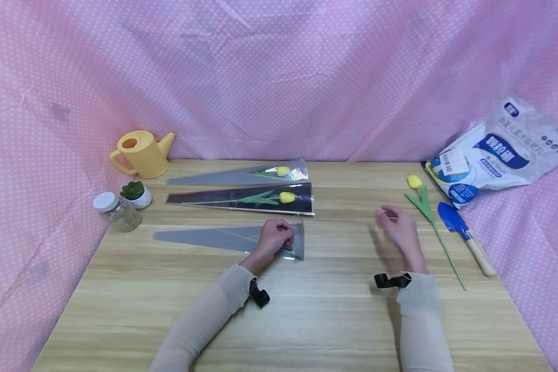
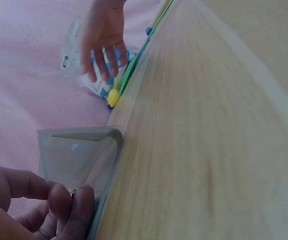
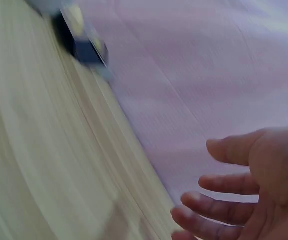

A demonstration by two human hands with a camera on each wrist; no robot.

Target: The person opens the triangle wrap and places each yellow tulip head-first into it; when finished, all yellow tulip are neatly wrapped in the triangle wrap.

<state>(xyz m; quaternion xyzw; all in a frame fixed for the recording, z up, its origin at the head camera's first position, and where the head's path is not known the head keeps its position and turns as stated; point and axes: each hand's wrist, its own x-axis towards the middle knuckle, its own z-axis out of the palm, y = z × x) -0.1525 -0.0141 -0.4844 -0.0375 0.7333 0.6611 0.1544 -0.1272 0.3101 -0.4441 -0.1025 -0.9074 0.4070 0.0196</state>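
Note:
My left hand [image 1: 275,236] pinches the film of a clear, tapering flower sleeve [image 1: 204,237] near its wide end. In the left wrist view, the fingertips [image 2: 84,197] meet at the film, and the sleeve's wide end [image 2: 66,152] stands up from the tabletop. My right hand [image 1: 400,231] hovers above the table with nothing in it, its fingers spread loosely in the right wrist view. A loose yellow tulip [image 1: 426,209] with a long green stem lies just right of that hand.
Behind the sleeve lie a dark sleeve [image 1: 204,198] and a clear sleeve [image 1: 204,179], each with a yellow tulip. A watering can [image 1: 146,157], potted succulent [image 1: 141,198] and lidded jar [image 1: 124,216] stand left. At right are a blue trowel [image 1: 453,219] and white bag [image 1: 516,147].

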